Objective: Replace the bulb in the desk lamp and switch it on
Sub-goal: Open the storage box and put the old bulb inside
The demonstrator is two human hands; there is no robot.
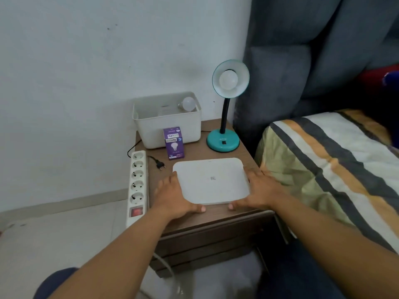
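Observation:
A teal desk lamp (223,138) stands at the back right of the wooden bedside table (216,214), its shade facing me with a white bulb (228,79) screwed in. Another white bulb (189,103) lies in the open cream bin (170,128). A purple bulb box (174,142) stands upright in front of the bin. The lamp's black plug (160,164) lies unplugged beside the white power strip (137,182). My left hand (176,196) and my right hand (258,189) grip the two sides of the flat white lid (212,181) resting on the table's front.
The power strip hangs along the table's left edge, its red switch near me. A bed with a striped cover (328,169) and a grey padded headboard (313,61) border the table on the right. White wall behind, tiled floor at left.

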